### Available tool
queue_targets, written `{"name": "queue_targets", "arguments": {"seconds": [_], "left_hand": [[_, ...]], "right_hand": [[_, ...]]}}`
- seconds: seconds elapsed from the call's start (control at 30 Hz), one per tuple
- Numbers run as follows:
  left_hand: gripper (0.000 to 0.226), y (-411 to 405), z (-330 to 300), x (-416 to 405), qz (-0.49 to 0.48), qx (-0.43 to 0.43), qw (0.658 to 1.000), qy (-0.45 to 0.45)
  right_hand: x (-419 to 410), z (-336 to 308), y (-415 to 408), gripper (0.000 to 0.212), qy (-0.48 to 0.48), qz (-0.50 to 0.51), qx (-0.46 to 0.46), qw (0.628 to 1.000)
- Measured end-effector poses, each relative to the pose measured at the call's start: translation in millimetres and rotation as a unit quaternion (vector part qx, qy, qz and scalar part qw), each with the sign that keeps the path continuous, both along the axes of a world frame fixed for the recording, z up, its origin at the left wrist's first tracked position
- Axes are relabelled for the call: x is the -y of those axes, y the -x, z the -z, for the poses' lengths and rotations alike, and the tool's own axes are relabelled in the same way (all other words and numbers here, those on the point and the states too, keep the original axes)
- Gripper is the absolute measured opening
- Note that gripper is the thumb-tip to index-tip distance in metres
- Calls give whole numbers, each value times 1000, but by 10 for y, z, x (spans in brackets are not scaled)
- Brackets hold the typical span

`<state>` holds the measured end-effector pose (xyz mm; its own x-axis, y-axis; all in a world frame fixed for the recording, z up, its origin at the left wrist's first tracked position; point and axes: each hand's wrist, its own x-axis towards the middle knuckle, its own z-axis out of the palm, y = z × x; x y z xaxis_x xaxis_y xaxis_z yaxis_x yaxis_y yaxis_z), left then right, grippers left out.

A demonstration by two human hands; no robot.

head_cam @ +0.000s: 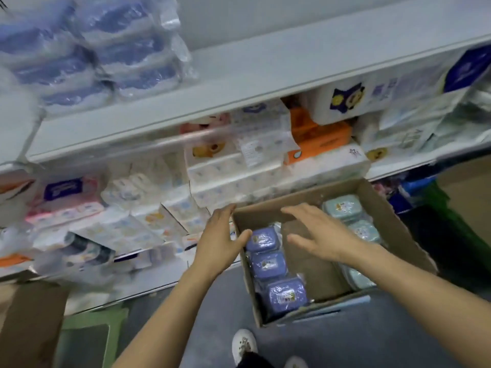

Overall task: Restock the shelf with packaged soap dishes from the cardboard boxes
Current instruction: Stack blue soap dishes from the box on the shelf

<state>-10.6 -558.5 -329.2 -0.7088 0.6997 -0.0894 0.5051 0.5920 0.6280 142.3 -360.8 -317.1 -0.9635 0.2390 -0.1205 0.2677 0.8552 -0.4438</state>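
Shop aisle, grey shelves packed with tissue and wipes, box of soap dishes on the floor: restock looks about half done.

The top shelf [265, 73] has a stack of wrapped blue soap dishes [87, 49] at its left end and a long bare stretch to the right, so plenty of room left. Down in the cardboard box [382, 216] there's a row of blue soap dishes [268, 264] along the left wall and teal soap dishes [350, 216] along the right, with an empty gap in the middle. Left hand [220, 240] is open, thumb just touching the nearest blue pack; right hand [316, 232] hovers spread over the gap, grip on nothing yet. My guess: at least six packs still to go up.
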Motion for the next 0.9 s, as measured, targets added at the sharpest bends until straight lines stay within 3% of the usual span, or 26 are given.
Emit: {"name": "queue_targets", "arguments": {"seconds": [0.17,0.27,0.37,0.47,0.63,0.9], "left_hand": [[70,-257,751,-81,-45,122,989,74],[85,-308,1144,-116,-76,157,976,129],[87,-319,1465,-150,-106,168,970,141],[71,-312,1695,-176,-119,154,972,130],[60,-264,1849,-103,-124,137,977,107],[63,-202,1840,256,-117,145,979,84]], "right_hand": [[37,925,-462,59,51,5,165,985],[114,1376,-591,57,91,12,224,970],[161,1767,-581,54,127,42,242,961],[173,2124,-429,46,164,78,254,950],[204,2697,-230,77,208,113,306,922],[551,2935,-113,82,213,94,332,914]]}}
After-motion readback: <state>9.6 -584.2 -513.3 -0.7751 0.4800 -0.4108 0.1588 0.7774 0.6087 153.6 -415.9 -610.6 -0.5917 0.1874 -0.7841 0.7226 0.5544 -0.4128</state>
